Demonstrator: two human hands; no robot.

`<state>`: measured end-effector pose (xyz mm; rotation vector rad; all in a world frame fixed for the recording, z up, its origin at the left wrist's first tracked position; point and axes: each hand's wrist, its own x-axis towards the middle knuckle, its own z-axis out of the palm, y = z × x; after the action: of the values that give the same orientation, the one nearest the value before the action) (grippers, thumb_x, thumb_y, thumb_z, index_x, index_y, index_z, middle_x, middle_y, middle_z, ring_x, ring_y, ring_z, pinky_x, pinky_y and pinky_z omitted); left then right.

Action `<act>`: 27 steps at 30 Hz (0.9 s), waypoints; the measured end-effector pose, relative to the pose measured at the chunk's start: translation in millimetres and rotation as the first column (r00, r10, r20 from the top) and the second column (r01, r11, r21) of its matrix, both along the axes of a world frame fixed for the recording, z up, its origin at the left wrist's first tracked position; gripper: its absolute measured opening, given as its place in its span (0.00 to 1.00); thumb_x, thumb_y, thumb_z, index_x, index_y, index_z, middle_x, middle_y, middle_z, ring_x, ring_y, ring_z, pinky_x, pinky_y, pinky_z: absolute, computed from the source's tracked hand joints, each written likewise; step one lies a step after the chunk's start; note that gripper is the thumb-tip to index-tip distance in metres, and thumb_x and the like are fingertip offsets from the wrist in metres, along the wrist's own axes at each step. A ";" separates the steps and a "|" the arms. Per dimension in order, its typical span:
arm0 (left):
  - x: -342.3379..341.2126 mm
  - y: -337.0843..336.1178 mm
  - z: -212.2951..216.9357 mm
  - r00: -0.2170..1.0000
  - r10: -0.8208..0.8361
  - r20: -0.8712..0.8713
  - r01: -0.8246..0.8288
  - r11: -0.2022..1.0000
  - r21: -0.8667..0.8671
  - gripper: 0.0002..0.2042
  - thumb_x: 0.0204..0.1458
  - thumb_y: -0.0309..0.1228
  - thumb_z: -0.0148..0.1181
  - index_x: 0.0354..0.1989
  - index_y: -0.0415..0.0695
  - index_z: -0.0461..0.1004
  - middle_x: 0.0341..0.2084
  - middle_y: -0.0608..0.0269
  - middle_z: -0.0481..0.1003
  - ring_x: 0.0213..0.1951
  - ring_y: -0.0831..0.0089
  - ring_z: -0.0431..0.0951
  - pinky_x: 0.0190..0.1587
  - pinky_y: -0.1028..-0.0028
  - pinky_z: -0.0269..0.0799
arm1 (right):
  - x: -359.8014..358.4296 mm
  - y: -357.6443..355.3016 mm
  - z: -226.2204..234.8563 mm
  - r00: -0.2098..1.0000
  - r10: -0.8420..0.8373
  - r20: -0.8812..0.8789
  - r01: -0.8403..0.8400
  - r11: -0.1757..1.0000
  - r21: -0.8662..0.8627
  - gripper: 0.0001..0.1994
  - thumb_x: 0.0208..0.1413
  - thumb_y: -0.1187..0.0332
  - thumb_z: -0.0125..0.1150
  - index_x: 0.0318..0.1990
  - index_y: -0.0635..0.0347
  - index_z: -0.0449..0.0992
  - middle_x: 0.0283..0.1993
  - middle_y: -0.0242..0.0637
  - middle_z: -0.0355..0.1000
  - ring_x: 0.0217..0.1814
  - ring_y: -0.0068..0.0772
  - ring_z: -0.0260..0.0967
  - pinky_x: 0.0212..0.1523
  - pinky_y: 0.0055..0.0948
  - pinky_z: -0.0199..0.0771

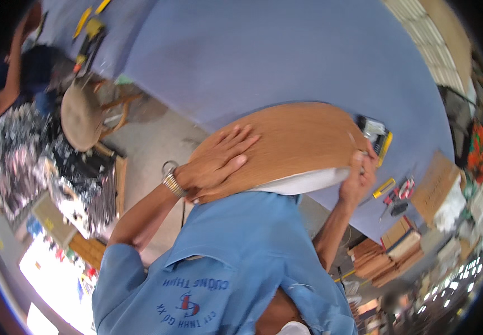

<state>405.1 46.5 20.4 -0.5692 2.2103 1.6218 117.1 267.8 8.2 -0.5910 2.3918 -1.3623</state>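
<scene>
A wide brown panel [292, 134] with a rounded outline and a smooth, leather-like top lies against my body at the table's near edge. White material [308, 181] shows under its near side; its exact kind is hard to tell. My left hand [216, 159] rests flat on the panel's left part, fingers stretched out, a metal watch on the wrist. At the panel's right end, my right hand [361, 173] grips the edge, fingers curled round it with the thumb on top. Just beyond that hand sits a black and yellow tool or case [378, 137].
A blue-covered table [308, 56] spreads ahead. A yellow-handled cutter [385, 188], pliers [400, 192] and a cardboard box [434, 181] lie at right. At left are a round-topped stool [80, 117], a yellow-black tool [91, 44], stacked material [21, 151] and another person's arm [13, 67].
</scene>
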 end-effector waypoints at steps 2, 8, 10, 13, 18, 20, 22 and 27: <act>-18.9 -5.2 2.6 0.999 -0.047 0.006 0.047 0.998 0.033 0.34 0.73 0.53 0.29 0.81 0.47 0.46 0.81 0.46 0.40 0.81 0.50 0.33 0.80 0.50 0.29 | -5.8 -7.3 2.5 0.999 0.031 -0.017 -0.031 0.999 -0.005 0.12 0.65 0.64 0.66 0.39 0.68 0.84 0.67 0.49 0.68 0.69 0.43 0.66 0.69 0.42 0.62; -101.7 -5.0 2.0 0.977 -0.191 -0.095 0.196 0.980 0.045 0.35 0.72 0.54 0.30 0.81 0.45 0.43 0.81 0.44 0.37 0.81 0.49 0.32 0.80 0.48 0.29 | -9.0 -24.3 16.6 1.000 0.012 0.004 -0.012 1.000 0.021 0.13 0.63 0.64 0.68 0.34 0.66 0.84 0.63 0.51 0.70 0.66 0.45 0.68 0.64 0.43 0.67; -129.1 -2.6 4.7 0.965 -0.239 -0.109 0.246 0.968 0.056 0.37 0.71 0.55 0.35 0.81 0.44 0.44 0.81 0.43 0.37 0.81 0.47 0.32 0.79 0.47 0.29 | -10.3 -24.8 16.2 1.000 0.000 0.015 0.000 1.000 0.015 0.13 0.63 0.63 0.69 0.33 0.66 0.84 0.62 0.52 0.70 0.65 0.45 0.69 0.62 0.42 0.69; -159.6 1.6 1.6 0.942 -0.304 -0.139 0.312 0.950 0.034 0.39 0.69 0.55 0.43 0.81 0.44 0.44 0.81 0.43 0.38 0.81 0.46 0.33 0.78 0.42 0.30 | -11.7 -22.8 13.1 1.000 0.000 0.005 0.000 1.000 0.021 0.13 0.63 0.64 0.69 0.32 0.67 0.83 0.60 0.52 0.70 0.59 0.40 0.74 0.52 0.37 0.73; -194.9 4.7 12.5 0.910 -0.400 -0.115 0.391 0.916 -0.090 0.44 0.61 0.45 0.60 0.81 0.45 0.44 0.81 0.47 0.40 0.80 0.42 0.37 0.75 0.34 0.42 | -7.0 -26.8 14.9 0.998 -0.036 0.056 0.037 0.999 -0.020 0.13 0.65 0.68 0.66 0.29 0.67 0.79 0.63 0.53 0.68 0.44 0.28 0.73 0.41 0.32 0.72; -200.6 4.0 14.5 0.898 -0.433 -0.071 0.423 0.898 -0.122 0.46 0.57 0.40 0.63 0.81 0.44 0.44 0.81 0.47 0.40 0.80 0.41 0.38 0.74 0.34 0.44 | -6.5 -29.5 15.1 0.994 -0.047 0.096 0.049 0.999 -0.015 0.12 0.65 0.70 0.65 0.29 0.67 0.78 0.65 0.54 0.67 0.42 0.26 0.70 0.42 0.31 0.71; -202.3 2.9 14.7 0.887 -0.461 -0.029 0.454 0.880 -0.139 0.48 0.53 0.38 0.65 0.81 0.43 0.44 0.81 0.46 0.40 0.80 0.40 0.38 0.75 0.37 0.44 | -0.3 -28.0 11.0 0.986 -0.066 0.154 0.074 0.996 -0.047 0.12 0.64 0.71 0.64 0.28 0.66 0.77 0.68 0.55 0.66 0.42 0.25 0.69 0.42 0.30 0.70; -205.7 -3.7 16.4 0.874 -0.481 -0.066 0.465 0.869 -0.167 0.45 0.49 0.30 0.62 0.80 0.43 0.50 0.80 0.45 0.43 0.80 0.40 0.41 0.76 0.41 0.43 | 8.8 -28.4 3.7 0.958 -0.139 0.252 0.181 0.972 -0.148 0.12 0.64 0.71 0.64 0.27 0.65 0.75 0.72 0.56 0.64 0.48 0.28 0.69 0.47 0.30 0.69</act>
<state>199.5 42.8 36.8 0.0409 2.3182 1.2621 125.8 239.4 11.9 -0.2575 2.1826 -1.6178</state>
